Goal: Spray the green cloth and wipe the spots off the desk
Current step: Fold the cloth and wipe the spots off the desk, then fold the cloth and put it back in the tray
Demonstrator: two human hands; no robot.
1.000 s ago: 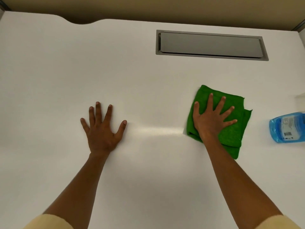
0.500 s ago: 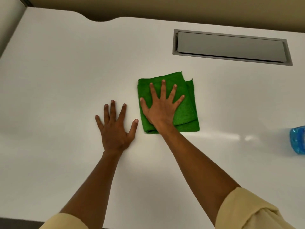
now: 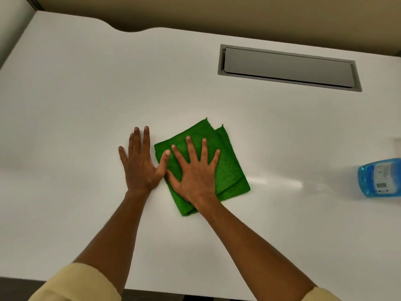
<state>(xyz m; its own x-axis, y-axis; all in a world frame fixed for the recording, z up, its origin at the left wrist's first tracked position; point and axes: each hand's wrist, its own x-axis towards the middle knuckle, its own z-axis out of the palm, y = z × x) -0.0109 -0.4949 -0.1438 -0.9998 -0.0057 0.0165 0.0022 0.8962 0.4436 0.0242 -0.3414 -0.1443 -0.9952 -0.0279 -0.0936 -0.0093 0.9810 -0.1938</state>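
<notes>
- My right hand [image 3: 196,174] lies flat, fingers spread, grip open, pressing the folded green microfibre cloth [image 3: 227,170] onto the smooth white surface [image 3: 86,94] near its middle.
- My left hand [image 3: 140,164] rests palm-down just beside the cloth, grip open, its thumb at the cloth's edge.
- The blue translucent spray bottle [image 3: 379,177] lies well apart, at the right edge.
- I see no clear spots; glare could hide them.
- I judge that wiping well takes even palm pressure, overlapping strokes, and the folded layers kept from slipping apart.
</notes>
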